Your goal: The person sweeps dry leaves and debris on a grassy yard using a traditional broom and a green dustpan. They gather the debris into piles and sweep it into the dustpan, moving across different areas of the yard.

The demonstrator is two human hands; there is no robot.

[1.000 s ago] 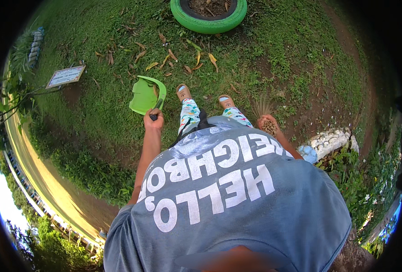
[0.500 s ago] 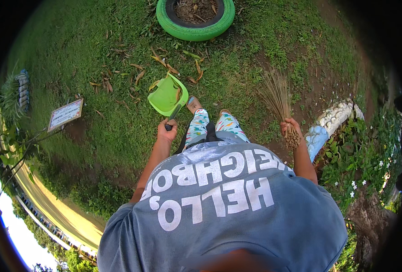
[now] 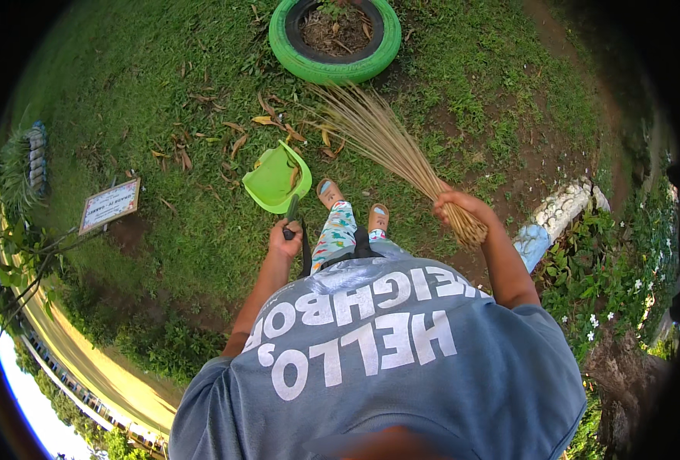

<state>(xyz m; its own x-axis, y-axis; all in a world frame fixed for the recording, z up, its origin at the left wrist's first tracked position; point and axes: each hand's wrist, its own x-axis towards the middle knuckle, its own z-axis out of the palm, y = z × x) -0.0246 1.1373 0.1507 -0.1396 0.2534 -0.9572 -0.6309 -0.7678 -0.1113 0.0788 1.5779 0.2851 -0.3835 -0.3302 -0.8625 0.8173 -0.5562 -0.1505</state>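
Note:
My left hand (image 3: 286, 238) is closed around the dark handle of a bright green dustpan (image 3: 272, 184), whose mouth faces away from me over the grass. A few dry leaves lie in the pan. Gripped near its bound end in my right hand (image 3: 462, 208) is a stick broom (image 3: 386, 138) of thin tan sticks. Its sticks fan out to the far left, their tips over the ground between the dustpan and a green tire. Brown and yellow fallen leaves (image 3: 278, 126) are scattered on the grass just beyond the pan, some partly behind the broom tips.
The green-painted tire (image 3: 334, 77) with soil and a plant inside lies straight ahead. A small sign (image 3: 110, 205) stands at left. To the right, a white and blue stone-like border (image 3: 558, 211) edges leafy plants with white flowers (image 3: 593, 318). My sandaled feet (image 3: 329, 193) stand on the grass.
My right hand has swung the broom inward and forward, from upright at the right to slanting toward the leaves. The left hand still holds the dustpan, which sits slightly nearer me.

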